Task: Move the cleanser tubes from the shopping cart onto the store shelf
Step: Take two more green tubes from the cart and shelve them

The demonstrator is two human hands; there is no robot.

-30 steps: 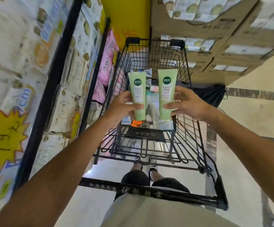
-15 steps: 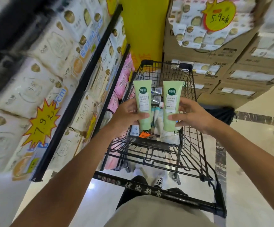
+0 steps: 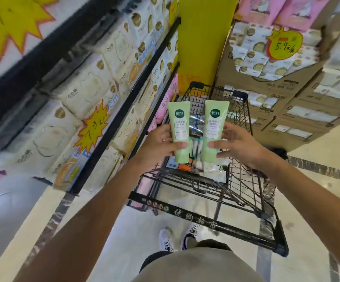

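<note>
Here, beside the black-railed store shelf (image 3: pixel 112 119) of pale packs, the left hand (image 3: pixel 159 145) is pinching one pale green plastic cleanser tube (image 3: pixel 179 129) upright, label readable; the right hand (image 3: pixel 238 145) is gripping its twin tube (image 3: pixel 213 129) likewise, both lifted clear above the black wire shopping cart (image 3: pixel 244 180), probably for shelving.

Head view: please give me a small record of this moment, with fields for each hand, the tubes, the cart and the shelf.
left hand: grips the left green tube, upright
right hand: grips the right green tube, upright
tubes: side by side, apart, above the basket
shopping cart: black wire, other small items inside
store shelf: to the person's left, stacked with white packs
progress: neither tube on the shelf yet
</note>
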